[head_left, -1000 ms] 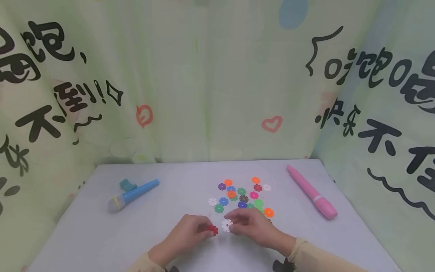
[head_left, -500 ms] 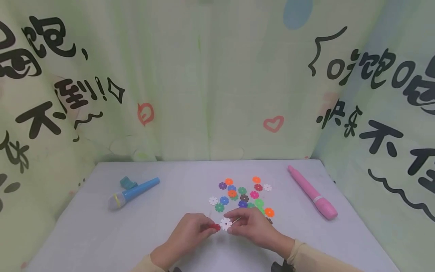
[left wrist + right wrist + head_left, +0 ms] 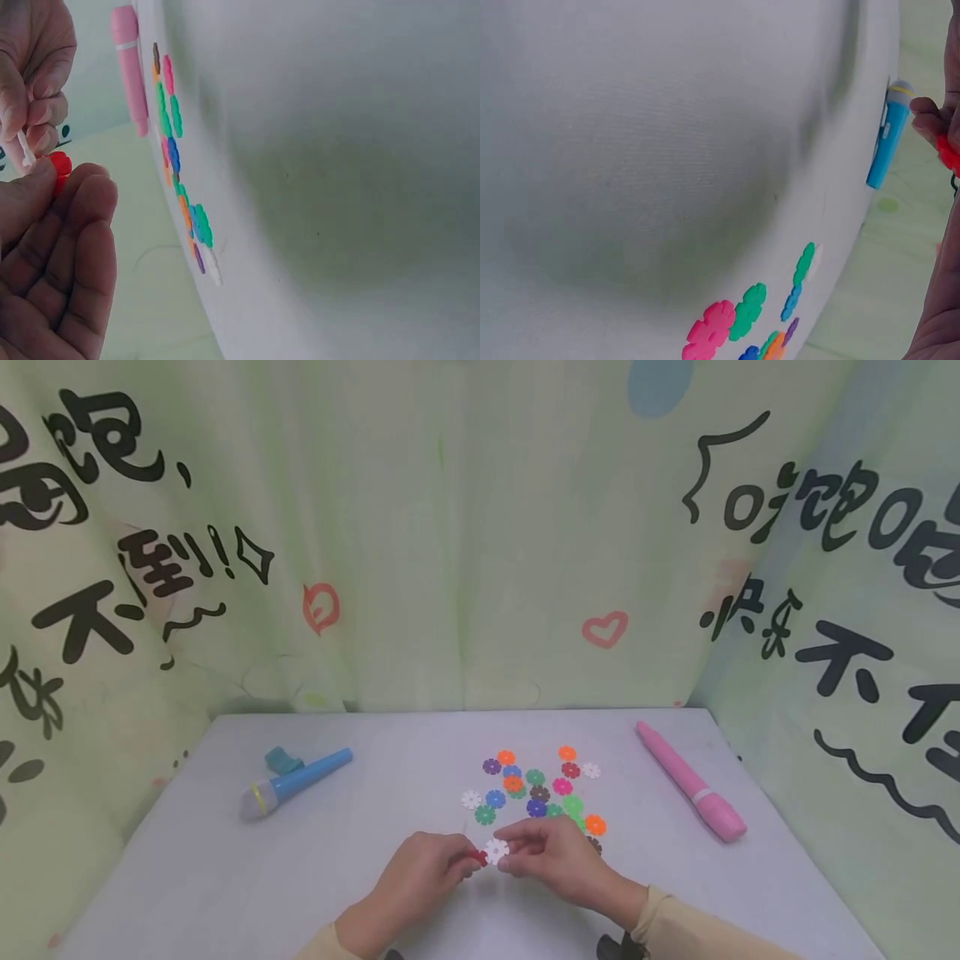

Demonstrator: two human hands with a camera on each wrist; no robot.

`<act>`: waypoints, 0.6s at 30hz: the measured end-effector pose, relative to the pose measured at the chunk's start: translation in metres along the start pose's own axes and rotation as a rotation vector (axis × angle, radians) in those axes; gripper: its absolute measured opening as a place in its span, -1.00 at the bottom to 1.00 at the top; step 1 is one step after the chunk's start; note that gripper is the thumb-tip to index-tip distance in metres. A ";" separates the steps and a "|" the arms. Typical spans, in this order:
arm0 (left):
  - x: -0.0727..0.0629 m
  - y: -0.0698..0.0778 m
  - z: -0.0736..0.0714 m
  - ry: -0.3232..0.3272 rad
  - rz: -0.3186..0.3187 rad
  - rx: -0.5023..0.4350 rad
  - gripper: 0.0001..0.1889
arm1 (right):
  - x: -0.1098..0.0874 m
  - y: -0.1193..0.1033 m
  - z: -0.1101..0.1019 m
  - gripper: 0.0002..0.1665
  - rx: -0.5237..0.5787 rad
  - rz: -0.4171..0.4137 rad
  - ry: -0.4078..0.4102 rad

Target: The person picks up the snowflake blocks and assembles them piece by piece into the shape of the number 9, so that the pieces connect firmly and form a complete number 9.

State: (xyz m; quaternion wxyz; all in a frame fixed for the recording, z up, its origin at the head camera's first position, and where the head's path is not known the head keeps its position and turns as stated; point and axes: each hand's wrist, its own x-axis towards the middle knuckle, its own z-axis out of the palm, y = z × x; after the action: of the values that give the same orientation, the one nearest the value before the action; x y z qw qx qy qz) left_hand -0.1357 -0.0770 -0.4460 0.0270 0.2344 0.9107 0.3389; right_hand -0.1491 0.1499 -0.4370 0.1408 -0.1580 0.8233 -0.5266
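Note:
My left hand (image 3: 420,872) pinches a red notched plastic disc (image 3: 480,857) between thumb and fingers. A white notched disc (image 3: 496,852), flower-shaped with a small centre hole, is pinched by my right hand (image 3: 562,864). The two discs meet edge to edge between the hands, above the table. In the left wrist view the red disc (image 3: 60,162) shows past the left thumb, and the white disc (image 3: 27,148) appears edge-on. The right wrist view catches the red disc (image 3: 949,154) at its right border; the white one is hidden there.
Several loose notched discs lie beyond the hands, among them a green disc (image 3: 485,815) and an orange disc (image 3: 595,825). A blue toy microphone (image 3: 300,781) and a teal piece (image 3: 282,761) lie at left, a pink stick-shaped toy (image 3: 690,783) at right. A curtain (image 3: 450,568) hangs behind the table.
My left hand has brought the red disc rightward and slightly up to the white disc's edge, closing the gap. The white disc has shifted a little left and up.

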 end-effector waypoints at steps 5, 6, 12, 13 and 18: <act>-0.001 0.001 0.001 0.006 0.042 0.020 -0.88 | 0.000 0.001 0.001 -0.61 0.006 0.010 0.008; -0.001 0.001 0.001 0.010 0.056 0.033 -0.89 | 0.001 0.002 0.001 -0.61 0.008 0.012 0.008; -0.001 0.003 0.000 0.025 0.100 0.082 -0.92 | 0.000 0.004 0.003 -0.61 0.023 0.034 0.011; -0.001 0.003 0.000 0.028 0.105 0.087 -0.93 | -0.001 0.004 0.003 -0.61 0.024 0.035 0.014; -0.002 0.005 0.003 0.048 0.162 0.143 -0.93 | -0.003 0.002 0.004 -0.58 0.049 0.025 0.015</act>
State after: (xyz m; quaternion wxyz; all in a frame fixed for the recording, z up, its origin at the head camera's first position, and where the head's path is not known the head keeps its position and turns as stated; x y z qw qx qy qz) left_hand -0.1311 -0.0728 -0.4450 -0.0391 0.3003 0.9111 0.2797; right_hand -0.1453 0.1481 -0.4401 0.1448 -0.1402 0.8130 -0.5463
